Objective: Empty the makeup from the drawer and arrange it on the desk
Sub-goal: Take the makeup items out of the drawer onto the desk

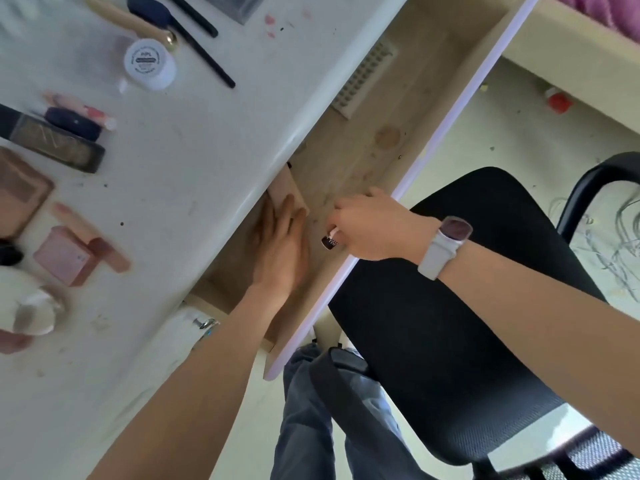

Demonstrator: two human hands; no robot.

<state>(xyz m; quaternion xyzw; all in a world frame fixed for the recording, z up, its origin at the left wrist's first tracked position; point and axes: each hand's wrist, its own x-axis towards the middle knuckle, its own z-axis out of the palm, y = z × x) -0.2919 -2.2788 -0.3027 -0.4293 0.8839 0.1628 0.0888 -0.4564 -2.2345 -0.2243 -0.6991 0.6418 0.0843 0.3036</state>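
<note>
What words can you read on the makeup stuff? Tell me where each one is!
"PIPL" perhaps: top of the ring of print on the white jar lid; the rest is too blurred to read.
Black palette: a gold pattern, no letters I can make out.
Small dark item pinched in the right hand: white marks, too small to read.
Pink compact: a tiny mark, unreadable.

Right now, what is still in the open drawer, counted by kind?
Flat pink case, under the left hand: 1
Small dark-capped item, pinched by the right hand: 1
White gridded tray: 1
Total: 3
</note>
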